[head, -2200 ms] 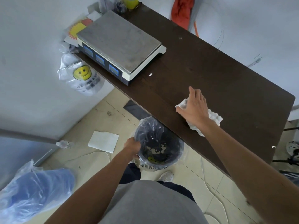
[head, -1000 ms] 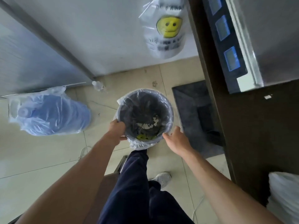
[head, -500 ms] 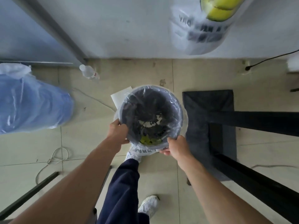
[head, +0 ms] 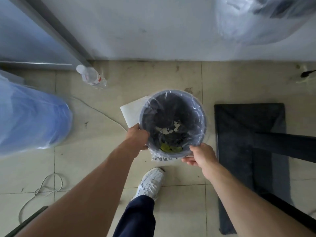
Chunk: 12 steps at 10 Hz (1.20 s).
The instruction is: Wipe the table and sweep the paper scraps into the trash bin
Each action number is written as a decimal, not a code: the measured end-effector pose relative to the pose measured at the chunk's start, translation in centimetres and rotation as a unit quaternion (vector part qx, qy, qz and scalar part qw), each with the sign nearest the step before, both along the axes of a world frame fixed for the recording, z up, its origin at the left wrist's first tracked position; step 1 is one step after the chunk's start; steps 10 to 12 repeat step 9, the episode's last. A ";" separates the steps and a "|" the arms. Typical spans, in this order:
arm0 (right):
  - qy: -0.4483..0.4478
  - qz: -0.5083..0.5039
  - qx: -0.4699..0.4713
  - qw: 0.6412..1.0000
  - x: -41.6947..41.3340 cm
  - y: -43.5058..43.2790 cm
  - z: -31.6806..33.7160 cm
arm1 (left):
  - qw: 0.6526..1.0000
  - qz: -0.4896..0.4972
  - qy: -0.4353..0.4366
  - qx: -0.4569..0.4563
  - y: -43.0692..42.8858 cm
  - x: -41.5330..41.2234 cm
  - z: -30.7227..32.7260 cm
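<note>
both clamped on the lined trash bin [head: 172,106]: left hand [head: 137,139] gripping its left rim; right hand [head: 201,155] its near-right rim; paper scraps [head: 166,130] inside.

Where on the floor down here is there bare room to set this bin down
Bare tile lies beyond the bin, up to the wall, between the bottle and the mat. More lies between the shoe and mat. Crowded: the left, with paper, cable and blue bag. Both hands, left and right, grip the rim.
</note>
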State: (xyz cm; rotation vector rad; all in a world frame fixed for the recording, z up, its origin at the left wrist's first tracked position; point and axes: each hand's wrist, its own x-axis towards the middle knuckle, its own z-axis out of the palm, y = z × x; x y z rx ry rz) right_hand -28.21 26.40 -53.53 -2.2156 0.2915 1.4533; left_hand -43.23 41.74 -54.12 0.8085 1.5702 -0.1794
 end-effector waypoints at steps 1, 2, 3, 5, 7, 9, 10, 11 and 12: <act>-0.001 -0.002 0.004 1.000 0.4 0.3 -1.7 | 1.000 -0.001 -0.010 -0.007 0.3 0.3 -1.6; 0.002 -0.007 0.003 1.000 0.8 0.2 -2.8 | 1.000 0.002 -0.010 -0.013 0.2 0.5 -2.6; 0.014 0.000 0.004 1.000 1.2 -0.1 -3.4 | 0.999 0.033 -0.007 -0.027 0.2 0.7 -3.3; 0.003 0.030 -0.019 0.999 2.2 -0.3 -3.7 | 0.998 0.049 0.005 -0.026 -0.3 0.8 -3.7; 0.005 0.062 -0.051 0.997 2.4 -0.5 -1.8 | 0.998 -0.037 0.043 -0.005 -0.2 1.2 -2.6; 0.018 0.046 -0.049 0.998 2.4 0.7 2.4 | 0.995 -0.083 0.050 0.025 1.3 2.3 1.8; 0.018 0.046 -0.049 0.998 2.4 0.7 2.4 | 0.995 -0.083 0.050 0.025 1.3 2.3 1.8; 0.018 0.046 -0.049 0.998 2.4 0.7 2.4 | 0.995 -0.083 0.050 0.025 1.3 2.3 1.8; 0.018 0.046 -0.049 0.998 2.4 0.7 2.4 | 0.995 -0.083 0.050 0.025 1.3 2.3 1.8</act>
